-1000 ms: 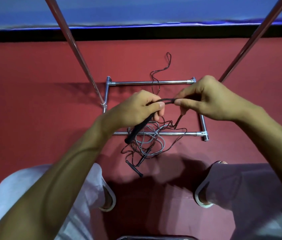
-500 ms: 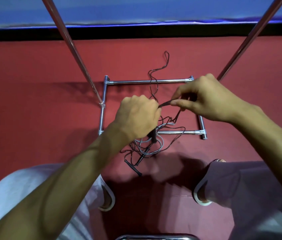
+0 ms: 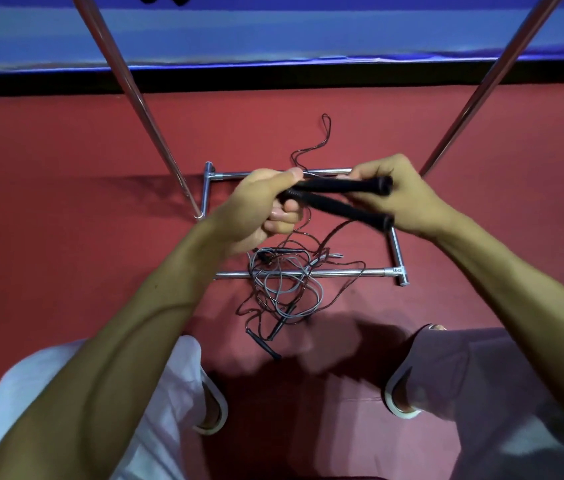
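Two black skipping-rope handles [image 3: 339, 197] cross in front of me at chest height. My left hand [image 3: 263, 206] grips their near ends, fingers curled round them. My right hand [image 3: 401, 199] holds the far ends of the handles, with its fingers behind them. Thin dark cord hangs from the handles down to a tangle of black and grey ropes [image 3: 287, 282] on the red floor. Another black handle [image 3: 263, 344] lies on the floor at the front of the tangle.
A chrome tube frame [image 3: 396, 251] lies on the red floor under the tangle, with two slanting chrome poles [image 3: 135, 95] rising from it. My knees in light trousers and white shoes [image 3: 214, 407] flank the floor space. A blue wall runs along the back.
Both hands have risen and drawn together. The two black handles are now side by side between them; earlier only one handle was in the left hand and the right hand pinched the cord.
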A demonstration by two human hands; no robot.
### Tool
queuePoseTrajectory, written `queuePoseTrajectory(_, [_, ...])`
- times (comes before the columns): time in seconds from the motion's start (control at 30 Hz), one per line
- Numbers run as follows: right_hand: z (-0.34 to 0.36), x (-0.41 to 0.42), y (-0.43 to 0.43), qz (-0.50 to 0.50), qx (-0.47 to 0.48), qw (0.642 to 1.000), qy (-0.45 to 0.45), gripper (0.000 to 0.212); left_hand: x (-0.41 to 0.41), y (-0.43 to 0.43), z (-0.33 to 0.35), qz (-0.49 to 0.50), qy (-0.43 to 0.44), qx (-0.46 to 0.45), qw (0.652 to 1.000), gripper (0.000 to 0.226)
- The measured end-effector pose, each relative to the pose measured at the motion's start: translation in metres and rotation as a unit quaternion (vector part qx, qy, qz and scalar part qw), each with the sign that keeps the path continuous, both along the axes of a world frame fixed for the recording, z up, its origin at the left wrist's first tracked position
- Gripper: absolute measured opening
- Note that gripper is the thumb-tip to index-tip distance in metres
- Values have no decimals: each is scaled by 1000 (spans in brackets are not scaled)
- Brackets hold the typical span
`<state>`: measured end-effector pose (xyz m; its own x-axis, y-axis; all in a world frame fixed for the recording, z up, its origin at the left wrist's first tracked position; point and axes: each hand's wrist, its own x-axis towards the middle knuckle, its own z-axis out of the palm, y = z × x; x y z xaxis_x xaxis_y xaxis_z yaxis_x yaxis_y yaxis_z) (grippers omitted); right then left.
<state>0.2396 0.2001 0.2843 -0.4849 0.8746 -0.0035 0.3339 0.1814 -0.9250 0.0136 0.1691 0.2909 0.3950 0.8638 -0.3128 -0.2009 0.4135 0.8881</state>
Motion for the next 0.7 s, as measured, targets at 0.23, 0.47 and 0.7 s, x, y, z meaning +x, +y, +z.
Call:
queuePoseTrajectory(0.23, [-38,-34,-30,-13,-103,995,7,21,-3,17,-20,318,85,-85,940,31])
queuePoseTrajectory(0.47, [-10,-54,-46,-18,-355,921,162,26,6,9,-31,337,589,250,691,47])
queuePoseTrajectory(0.7, [2,-24,-20,28,-197,979,-52,22,13,6,-30,173,735,240,610,40])
